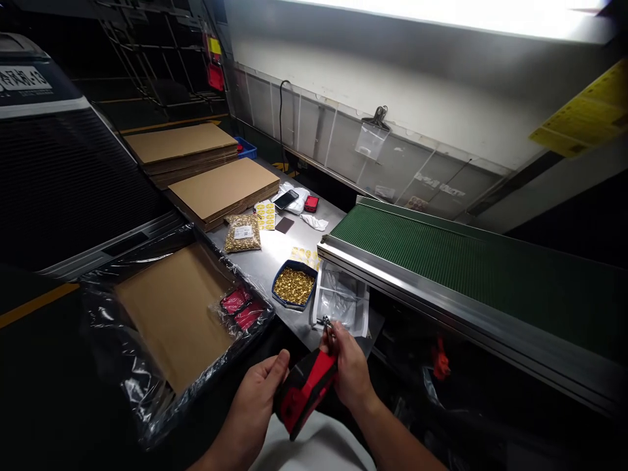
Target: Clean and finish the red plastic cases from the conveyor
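Observation:
My left hand (255, 399) is wrapped round the lower end of a red and black case-like object (304, 389), thumb on its upper face. My right hand (349, 369) grips its upper end, and the fingertips pinch a small metal ring or clasp (328, 324) at the top. I hold the object low, in front of my lap, just short of the steel table's edge. A blue tray of small gold parts (293, 286) and a clear plastic bag (341, 301) lie just beyond my hands.
A green conveyor belt (466, 261) runs off to the right. A plastic-lined box with cardboard and red items (176, 314) sits at the left. Farther back lie a bag of gold parts (242, 233), flat cardboard stacks (223, 186), a phone (286, 199) and yellow stickers (265, 215).

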